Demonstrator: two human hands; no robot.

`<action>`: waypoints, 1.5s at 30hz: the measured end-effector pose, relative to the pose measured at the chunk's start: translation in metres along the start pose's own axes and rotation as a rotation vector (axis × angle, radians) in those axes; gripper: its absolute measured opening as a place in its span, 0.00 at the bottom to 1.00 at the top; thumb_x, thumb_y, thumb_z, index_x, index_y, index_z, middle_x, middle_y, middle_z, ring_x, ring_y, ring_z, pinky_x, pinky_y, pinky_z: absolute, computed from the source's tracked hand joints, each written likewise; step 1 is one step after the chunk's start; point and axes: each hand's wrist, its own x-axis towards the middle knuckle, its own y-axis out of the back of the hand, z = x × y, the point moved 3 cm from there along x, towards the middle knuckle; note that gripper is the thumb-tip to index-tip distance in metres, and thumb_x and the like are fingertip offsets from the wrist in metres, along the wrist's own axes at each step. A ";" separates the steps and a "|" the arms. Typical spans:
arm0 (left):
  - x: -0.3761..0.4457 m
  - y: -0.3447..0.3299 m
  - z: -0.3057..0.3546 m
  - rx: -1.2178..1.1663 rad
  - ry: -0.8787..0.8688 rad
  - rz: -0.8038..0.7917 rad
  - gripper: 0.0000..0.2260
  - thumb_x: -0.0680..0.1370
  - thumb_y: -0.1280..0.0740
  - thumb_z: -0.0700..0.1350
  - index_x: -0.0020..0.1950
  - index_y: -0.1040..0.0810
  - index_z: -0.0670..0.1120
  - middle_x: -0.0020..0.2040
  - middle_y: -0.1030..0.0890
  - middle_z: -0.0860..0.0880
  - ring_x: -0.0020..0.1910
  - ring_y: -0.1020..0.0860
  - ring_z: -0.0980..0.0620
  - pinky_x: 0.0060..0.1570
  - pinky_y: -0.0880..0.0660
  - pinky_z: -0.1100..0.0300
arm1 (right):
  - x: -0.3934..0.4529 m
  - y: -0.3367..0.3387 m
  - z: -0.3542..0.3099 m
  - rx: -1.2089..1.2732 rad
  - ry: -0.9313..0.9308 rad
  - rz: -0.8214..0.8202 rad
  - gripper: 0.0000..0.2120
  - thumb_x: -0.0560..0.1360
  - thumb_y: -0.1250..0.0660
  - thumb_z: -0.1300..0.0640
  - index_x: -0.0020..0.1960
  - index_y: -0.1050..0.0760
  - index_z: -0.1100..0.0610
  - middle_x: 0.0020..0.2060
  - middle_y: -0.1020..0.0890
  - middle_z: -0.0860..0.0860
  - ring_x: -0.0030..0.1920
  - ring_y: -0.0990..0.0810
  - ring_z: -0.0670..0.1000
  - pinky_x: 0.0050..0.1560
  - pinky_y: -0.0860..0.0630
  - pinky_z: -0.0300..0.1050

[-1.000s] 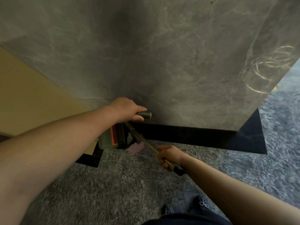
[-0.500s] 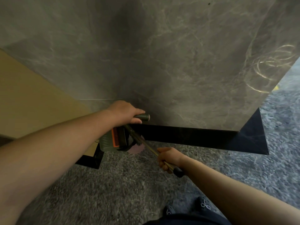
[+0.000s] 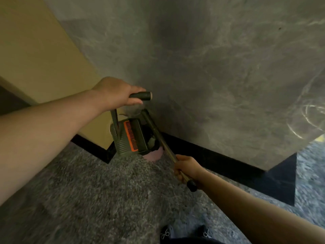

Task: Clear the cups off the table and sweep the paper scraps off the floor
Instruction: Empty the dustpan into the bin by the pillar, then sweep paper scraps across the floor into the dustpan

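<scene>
Grey dustpan [image 3: 129, 138] one, left hand [image 3: 116, 93] gripping; broom [image 3: 163, 143] one, right hand [image 3: 187, 167].

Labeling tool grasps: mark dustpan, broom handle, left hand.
dustpan [image 3: 131, 138]: head view, on its orange comb strip.
broom handle [image 3: 162, 140]: head view, mid-shaft above the right hand.
left hand [image 3: 117, 93]: head view, back of hand, gripping the dustpan handle.

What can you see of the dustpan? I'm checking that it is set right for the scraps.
The dustpan is grey-green plastic with a ribbed back and an orange comb strip across it. A thin upright handle runs up to a dark grip, held by the left hand. It sits low at the wall corner over the grey carpet, its mouth facing the broom shaft. Whether it touches the floor is unclear; its contents are hidden.
</scene>
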 end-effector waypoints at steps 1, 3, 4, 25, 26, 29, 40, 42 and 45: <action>-0.009 0.002 -0.006 -0.016 0.014 0.015 0.23 0.77 0.44 0.65 0.72 0.34 0.63 0.38 0.27 0.52 0.35 0.29 0.51 0.32 0.35 0.59 | -0.004 -0.003 -0.001 -0.016 0.008 0.002 0.08 0.74 0.43 0.70 0.48 0.28 0.61 0.27 0.30 0.54 0.19 0.32 0.46 0.19 0.34 0.36; -0.029 0.004 -0.017 -0.028 0.041 0.045 0.24 0.76 0.45 0.66 0.72 0.34 0.63 0.43 0.21 0.51 0.38 0.24 0.48 0.35 0.29 0.57 | -0.011 -0.011 -0.002 -0.027 0.015 0.008 0.09 0.74 0.42 0.70 0.46 0.30 0.58 0.28 0.30 0.55 0.18 0.32 0.46 0.19 0.35 0.35; -0.038 0.005 -0.021 -0.032 0.059 0.057 0.24 0.76 0.45 0.66 0.72 0.34 0.63 0.45 0.20 0.51 0.39 0.24 0.47 0.36 0.28 0.57 | -0.014 -0.014 0.000 -0.023 0.012 0.014 0.09 0.74 0.42 0.70 0.46 0.30 0.57 0.28 0.30 0.55 0.18 0.32 0.46 0.18 0.35 0.35; -0.309 -0.080 0.090 -0.340 0.625 -0.082 0.26 0.78 0.45 0.66 0.73 0.33 0.57 0.55 0.19 0.45 0.52 0.21 0.42 0.38 0.32 0.58 | -0.145 -0.055 0.136 -0.255 -0.008 -0.041 0.07 0.75 0.44 0.71 0.49 0.29 0.66 0.22 0.31 0.56 0.16 0.34 0.48 0.16 0.38 0.34; -0.318 -0.088 0.103 -0.353 0.661 -0.111 0.26 0.78 0.46 0.66 0.73 0.34 0.58 0.56 0.19 0.45 0.53 0.21 0.43 0.39 0.30 0.57 | -0.148 -0.050 0.142 -0.283 -0.008 -0.037 0.10 0.75 0.44 0.71 0.53 0.27 0.69 0.23 0.31 0.57 0.16 0.34 0.48 0.16 0.38 0.34; -0.350 -0.103 0.151 -0.374 0.795 -0.197 0.26 0.78 0.47 0.68 0.74 0.36 0.60 0.56 0.19 0.46 0.52 0.20 0.45 0.41 0.28 0.58 | -0.160 -0.033 0.157 -0.372 -0.008 -0.077 0.12 0.74 0.43 0.72 0.55 0.28 0.72 0.24 0.30 0.58 0.19 0.34 0.50 0.18 0.37 0.36; -0.515 -0.099 0.350 -0.567 1.344 -0.352 0.26 0.78 0.46 0.67 0.74 0.36 0.60 0.59 0.19 0.49 0.56 0.21 0.47 0.47 0.27 0.59 | -0.217 -0.017 0.210 -0.648 -0.141 -0.487 0.11 0.75 0.44 0.73 0.37 0.33 0.62 0.22 0.30 0.56 0.18 0.32 0.49 0.19 0.35 0.37; -0.548 -0.093 0.386 -0.634 1.456 -0.342 0.25 0.78 0.44 0.66 0.73 0.34 0.59 0.61 0.20 0.49 0.58 0.22 0.47 0.49 0.27 0.59 | -0.230 -0.025 0.228 -0.728 -0.170 -0.553 0.11 0.75 0.44 0.73 0.39 0.31 0.62 0.23 0.30 0.56 0.18 0.32 0.49 0.18 0.36 0.36; -0.598 -0.088 0.443 -0.787 1.636 -0.302 0.24 0.78 0.39 0.63 0.72 0.31 0.56 0.61 0.20 0.48 0.59 0.22 0.46 0.52 0.27 0.57 | -0.250 -0.038 0.257 -0.833 -0.217 -0.668 0.07 0.77 0.43 0.72 0.47 0.29 0.64 0.23 0.29 0.55 0.18 0.31 0.48 0.18 0.36 0.36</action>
